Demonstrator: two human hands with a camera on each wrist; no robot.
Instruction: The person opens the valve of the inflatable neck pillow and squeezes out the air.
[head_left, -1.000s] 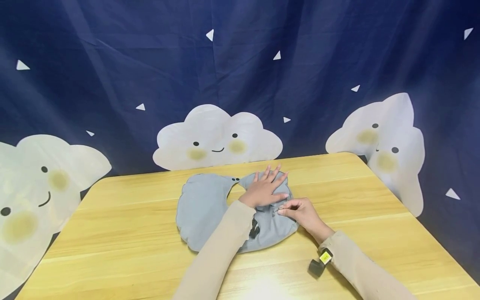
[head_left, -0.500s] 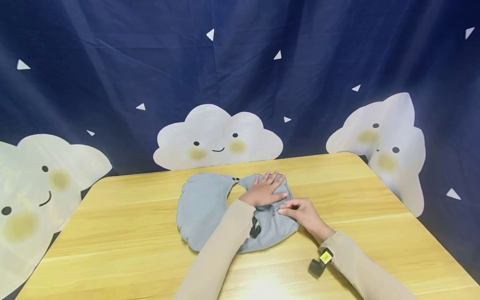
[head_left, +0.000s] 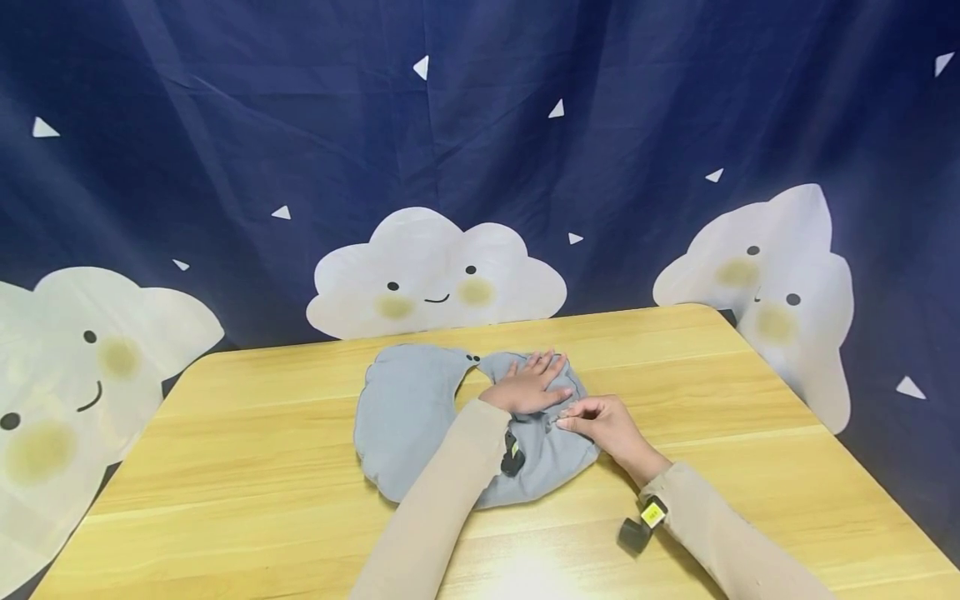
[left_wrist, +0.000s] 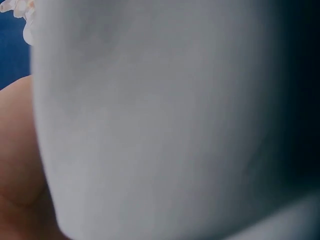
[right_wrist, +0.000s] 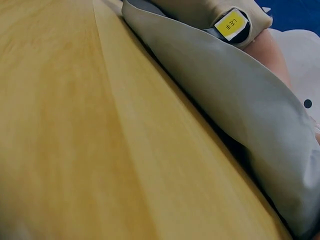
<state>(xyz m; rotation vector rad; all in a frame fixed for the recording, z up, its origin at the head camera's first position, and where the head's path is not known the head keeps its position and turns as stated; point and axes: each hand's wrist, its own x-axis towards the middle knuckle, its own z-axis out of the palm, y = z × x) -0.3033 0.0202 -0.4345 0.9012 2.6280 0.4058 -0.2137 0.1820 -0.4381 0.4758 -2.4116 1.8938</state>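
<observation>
A grey U-shaped neck pillow (head_left: 405, 417) lies on the table, puffed up at its left side and creased at its right. My left hand (head_left: 525, 387) presses flat on the right lobe with fingers spread. Close beside it, my right hand (head_left: 606, 427) pinches a small bit at the pillow's surface between thumb and fingertips; it looks like a valve, but the fingers mostly cover it. Blurred grey pillow fabric (left_wrist: 150, 120) fills most of the left wrist view. In the right wrist view the pillow's side (right_wrist: 240, 95) bulges above the table.
The wooden table (head_left: 247, 467) extends to both sides of the pillow. Behind it hangs a dark blue curtain (head_left: 480, 125) with white clouds. A black wrist camera (head_left: 636, 533) hangs below the right sleeve, and another (head_left: 512, 458) sits at the left cuff, close to the pillow.
The pillow's right lobe has sunk a little at its far edge, and my left hand has pressed down with it. My right hand keeps its pinch in the same place.
</observation>
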